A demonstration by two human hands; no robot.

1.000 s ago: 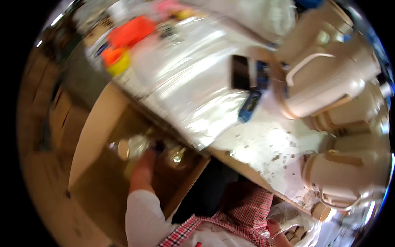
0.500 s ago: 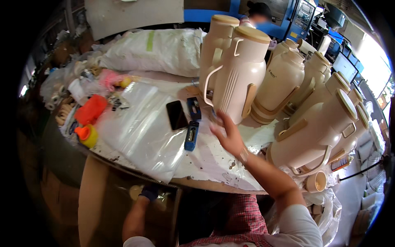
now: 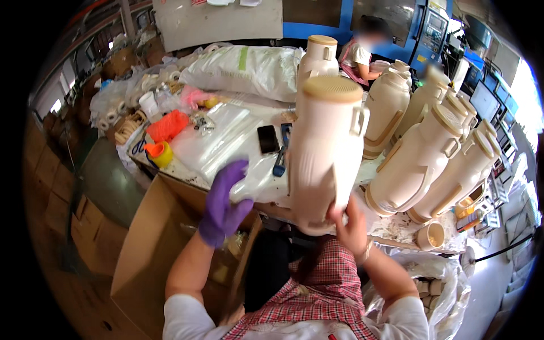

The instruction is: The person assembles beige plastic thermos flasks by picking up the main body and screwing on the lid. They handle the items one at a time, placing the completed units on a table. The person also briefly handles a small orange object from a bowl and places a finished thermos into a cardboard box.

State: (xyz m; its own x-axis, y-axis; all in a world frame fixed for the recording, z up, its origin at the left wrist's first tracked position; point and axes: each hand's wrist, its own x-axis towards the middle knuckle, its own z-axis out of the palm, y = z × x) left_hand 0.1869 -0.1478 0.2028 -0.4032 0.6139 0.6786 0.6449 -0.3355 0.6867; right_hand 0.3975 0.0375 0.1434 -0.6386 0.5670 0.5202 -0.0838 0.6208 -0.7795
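Observation:
A cream vacuum flask with a ribbed tan lid stands close in front of me, raised past the table's front edge and slightly blurred. My bare right hand grips it low on its right side, by the lower end of the handle; part of the fingers is hidden behind the flask. To its left, apart from the flask, my left hand wears a purple glove. Its fingers are spread and nothing is in them. Below that hand sits an open cardboard box with some small pale pieces inside.
More cream flasks stand along the table's right side. Clear plastic bags, a black phone and a blue tool lie left of centre. A small cup is at the front right edge. A co-worker sits beyond.
My right hand has taken hold of a flask and brought it toward me. My gloved left hand has risen out of the box, fingers now spread. The head view has shifted.

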